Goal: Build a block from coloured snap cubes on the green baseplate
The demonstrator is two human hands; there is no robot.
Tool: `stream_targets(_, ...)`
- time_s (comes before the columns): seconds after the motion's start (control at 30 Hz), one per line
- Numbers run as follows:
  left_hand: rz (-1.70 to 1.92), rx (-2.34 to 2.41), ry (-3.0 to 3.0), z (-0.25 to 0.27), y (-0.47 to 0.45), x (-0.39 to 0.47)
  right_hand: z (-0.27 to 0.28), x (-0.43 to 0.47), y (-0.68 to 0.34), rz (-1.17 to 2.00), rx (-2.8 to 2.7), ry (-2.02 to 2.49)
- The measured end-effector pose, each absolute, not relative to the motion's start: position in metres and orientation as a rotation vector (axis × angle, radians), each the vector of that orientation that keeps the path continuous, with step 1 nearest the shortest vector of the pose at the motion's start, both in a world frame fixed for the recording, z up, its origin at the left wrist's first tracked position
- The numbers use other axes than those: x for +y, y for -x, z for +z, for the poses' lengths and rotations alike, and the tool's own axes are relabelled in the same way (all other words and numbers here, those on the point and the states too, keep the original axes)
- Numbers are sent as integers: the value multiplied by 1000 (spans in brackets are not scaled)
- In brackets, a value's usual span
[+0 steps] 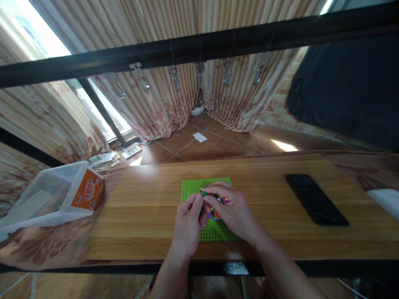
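A green studded baseplate [190, 187] lies on the wooden board, partly covered by my hands. Just over it, or resting on it, is a block of small toy bricks [215, 214] in many colours; whether it touches the plate I cannot tell. My left hand [188, 222] is closed, thumb and index finger pinched at the block's left corner. From the right, my right hand [237, 207] curls over the block, its thumb and fingertips meeting the left ones. A small green brick [204, 194] shows between the fingertips of both hands. My fingers hide much of the block.
A black phone [316, 199] lies on the right of the wooden board [140, 207]. At left stands a clear plastic bin [62, 216] with an orange label. A black bar [187, 52] with hanging metal hooks crosses above, before curtains [156, 104].
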State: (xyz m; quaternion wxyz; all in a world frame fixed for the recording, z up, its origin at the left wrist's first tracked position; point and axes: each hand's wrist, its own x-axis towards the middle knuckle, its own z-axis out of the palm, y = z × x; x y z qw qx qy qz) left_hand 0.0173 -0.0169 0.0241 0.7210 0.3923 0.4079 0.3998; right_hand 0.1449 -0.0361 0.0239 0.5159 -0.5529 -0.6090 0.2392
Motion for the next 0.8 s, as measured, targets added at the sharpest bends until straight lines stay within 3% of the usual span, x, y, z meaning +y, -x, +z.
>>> stream_targets(0.43,990,1080,-714,25,-11,-11,1,-32,-203,370,-1532,1640)
stream_targets(0.8,805,1076,-761,25,-17,-15,4,-28,-193,386,-1619,1683)
